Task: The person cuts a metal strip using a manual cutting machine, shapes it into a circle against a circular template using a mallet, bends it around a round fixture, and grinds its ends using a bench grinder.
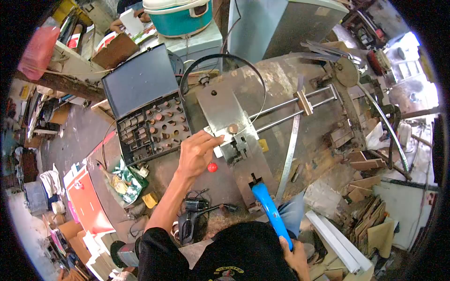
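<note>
Workshop | worn bench (300, 164), open punch case (159, 126), scrap boards (375, 220)

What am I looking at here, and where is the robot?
There is no robot: these are a person's own bare hands. The single picture comes from a camera on their head, looking forward and down, so their black shirt shows at the bottom.

The left hand has its fingertips at a metal bench device. The right hand holds a long blue handle attached to it.

On the workbench are an open case of small metal pieces and a thin curved band. A red ball shows near the left hand.
</note>
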